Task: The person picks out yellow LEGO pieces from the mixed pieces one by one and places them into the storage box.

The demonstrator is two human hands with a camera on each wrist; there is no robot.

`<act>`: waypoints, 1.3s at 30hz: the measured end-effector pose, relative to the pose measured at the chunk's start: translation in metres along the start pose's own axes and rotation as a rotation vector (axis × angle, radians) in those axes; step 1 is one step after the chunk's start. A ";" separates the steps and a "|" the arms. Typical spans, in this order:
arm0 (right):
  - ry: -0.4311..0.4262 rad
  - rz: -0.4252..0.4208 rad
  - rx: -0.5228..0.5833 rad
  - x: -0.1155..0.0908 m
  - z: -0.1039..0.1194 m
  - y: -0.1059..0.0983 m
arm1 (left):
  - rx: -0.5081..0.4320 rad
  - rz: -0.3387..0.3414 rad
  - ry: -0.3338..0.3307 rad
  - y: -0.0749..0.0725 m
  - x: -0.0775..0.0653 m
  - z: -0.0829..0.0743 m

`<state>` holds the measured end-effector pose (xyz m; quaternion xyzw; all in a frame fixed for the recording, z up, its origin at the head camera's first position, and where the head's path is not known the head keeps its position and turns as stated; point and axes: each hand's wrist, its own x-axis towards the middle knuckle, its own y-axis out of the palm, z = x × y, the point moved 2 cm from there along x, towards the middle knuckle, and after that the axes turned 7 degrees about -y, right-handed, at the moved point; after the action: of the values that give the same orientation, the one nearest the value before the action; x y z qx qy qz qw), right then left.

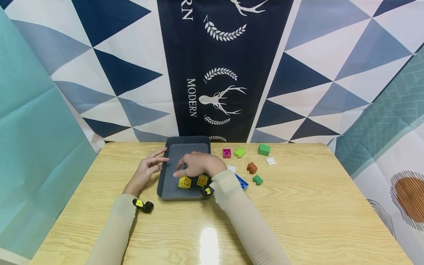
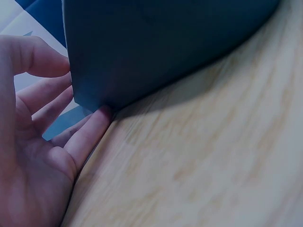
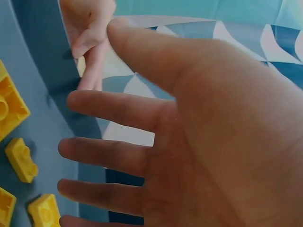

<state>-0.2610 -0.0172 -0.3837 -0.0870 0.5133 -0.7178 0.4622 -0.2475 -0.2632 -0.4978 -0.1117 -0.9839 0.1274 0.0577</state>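
Observation:
A dark grey tray [image 1: 175, 151] lies on the wooden table, with a yellow toy building brick [image 1: 184, 183] and another yellow brick [image 1: 202, 180] near its front. Smaller yellow bricks [image 3: 22, 161] also show inside it in the right wrist view. At the tray's left side, my left hand [image 1: 144, 173] touches the wall with its fingertips, fingers fairly straight. My right hand [image 1: 197, 164] hovers above the tray, palm and spread fingers visible in the right wrist view, with nothing held. It hides part of the tray floor in the head view.
Right of the tray lie a magenta brick [image 1: 226, 153], a lime brick [image 1: 239, 152], a green brick [image 1: 264, 149], a white brick [image 1: 270, 161], a reddish-brown brick [image 1: 252, 168], a small green brick [image 1: 257, 180] and a blue brick [image 1: 243, 183] partly behind the right sleeve. Patterned cloth hangs behind.

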 end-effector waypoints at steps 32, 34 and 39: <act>-0.063 -0.212 -0.058 -0.038 -0.017 0.014 | 0.012 -0.005 -0.004 0.001 -0.001 -0.001; -0.062 -0.246 -0.063 -0.042 -0.021 0.015 | 0.009 -0.004 0.000 0.001 -0.001 -0.002; -0.065 -0.328 -0.112 -0.054 -0.032 0.015 | -0.005 -0.001 0.009 0.002 0.000 -0.003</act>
<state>-0.2421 0.0438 -0.3917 -0.2184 0.5162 -0.7507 0.3497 -0.2463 -0.2610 -0.4954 -0.1118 -0.9840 0.1244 0.0618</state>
